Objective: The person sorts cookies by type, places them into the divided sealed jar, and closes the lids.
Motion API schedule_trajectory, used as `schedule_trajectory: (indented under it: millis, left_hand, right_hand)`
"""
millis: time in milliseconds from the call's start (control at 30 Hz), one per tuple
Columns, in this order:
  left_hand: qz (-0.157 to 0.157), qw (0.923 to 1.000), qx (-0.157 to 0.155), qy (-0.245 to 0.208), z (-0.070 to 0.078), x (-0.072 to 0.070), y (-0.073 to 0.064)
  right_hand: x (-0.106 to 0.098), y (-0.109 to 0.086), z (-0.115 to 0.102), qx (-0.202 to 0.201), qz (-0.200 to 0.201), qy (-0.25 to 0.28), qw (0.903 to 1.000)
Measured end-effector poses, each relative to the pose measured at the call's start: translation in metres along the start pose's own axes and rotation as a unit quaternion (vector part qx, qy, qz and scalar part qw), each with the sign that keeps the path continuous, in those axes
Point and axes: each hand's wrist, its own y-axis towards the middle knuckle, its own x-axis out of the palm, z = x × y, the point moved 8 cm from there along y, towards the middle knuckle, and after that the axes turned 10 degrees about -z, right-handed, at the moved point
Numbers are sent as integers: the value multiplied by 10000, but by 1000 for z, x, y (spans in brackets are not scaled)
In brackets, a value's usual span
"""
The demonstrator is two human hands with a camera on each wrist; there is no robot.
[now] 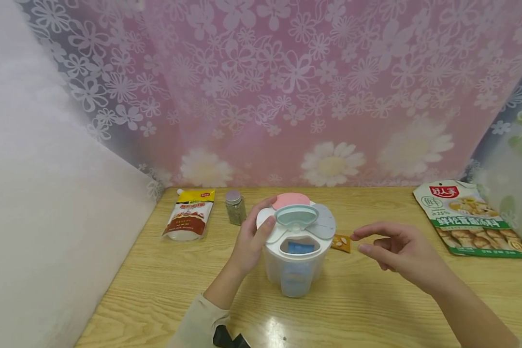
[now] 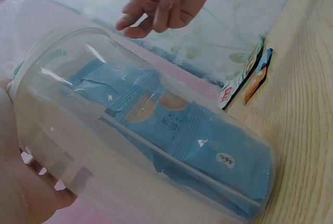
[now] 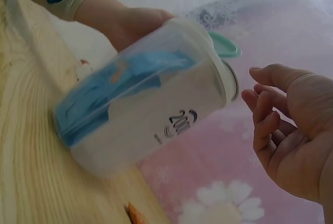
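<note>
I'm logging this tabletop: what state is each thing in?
Clear plastic canister with flapped lid: open at one flap
Pale green oval flap: raised
Pink flap, grey flap, white flap: down
Blue plastic packets: inside canister
Small glass jar, pinkish lid: capped
Yellow, white and brown pouch: capped
Small orange packet: lying flat
Green and white mushroom-print bag: lying flat
Left hand: holding canister
Right hand: empty

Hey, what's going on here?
A person's left hand grips a clear, lidded container on a wooden table. Its mint-green flap is raised, showing blue packets inside. The right hand is off to the right, fingers bent, holding nothing. A small orange-brown packet lies near the container. A pouch and a small jar are on the left; a larger green-and-white bag lies on the right.
</note>
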Motion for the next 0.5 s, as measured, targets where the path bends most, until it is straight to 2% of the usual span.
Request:
schedule_trajectory:
  millis: [167, 500]
  left_hand:
    - [7, 10000, -11, -17, -1, -1, 0]
    - [-48, 9999, -2, -88, -1, 0, 0]
  right_hand:
    - [-11, -13, 17, 399, 136, -420, 9982]
    - [-36, -44, 41, 690, -13, -1164, 9908]
